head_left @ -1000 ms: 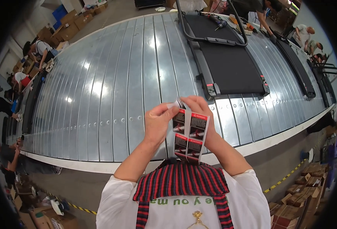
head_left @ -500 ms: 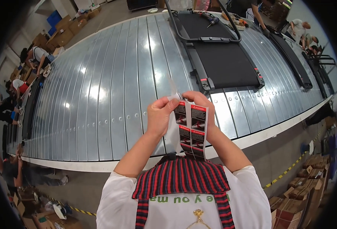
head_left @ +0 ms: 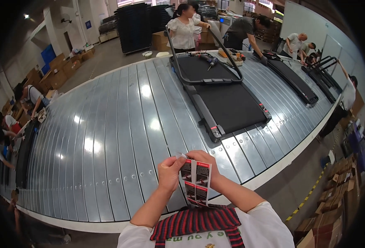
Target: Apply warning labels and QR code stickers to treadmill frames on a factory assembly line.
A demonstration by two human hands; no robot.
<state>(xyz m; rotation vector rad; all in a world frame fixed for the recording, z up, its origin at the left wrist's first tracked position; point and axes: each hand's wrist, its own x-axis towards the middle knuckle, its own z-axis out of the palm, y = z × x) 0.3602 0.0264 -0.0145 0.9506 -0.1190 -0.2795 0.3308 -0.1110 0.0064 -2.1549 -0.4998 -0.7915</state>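
Note:
A strip of warning stickers (head_left: 196, 182), black with red headings on white backing, hangs between my hands in front of my chest. My left hand (head_left: 172, 171) pinches its upper left edge, thumb and fingers together. My right hand (head_left: 205, 162) closes on the top and right side of the strip, its fingers partly hidden behind the sheet. A small whitish tip of backing (head_left: 181, 156) sticks up between the fingertips. Beyond my hands, a treadmill (head_left: 228, 105) with a black belt and a raised handle frame (head_left: 212, 82) lies on the slatted metal conveyor (head_left: 120, 136).
A power drill (head_left: 210, 61) rests on the treadmill's far end, near a parts tray (head_left: 233, 56). More treadmills (head_left: 292, 78) lie to the right, with co-workers around them. A person (head_left: 185, 31) stands behind the handle frame. Cardboard boxes (head_left: 331, 198) are stacked at the lower right.
The view has tilted up, so my hands and the treadmill sit lower in the picture. A person behind the handle frame has come into view. Both hands still hold the sticker strip.

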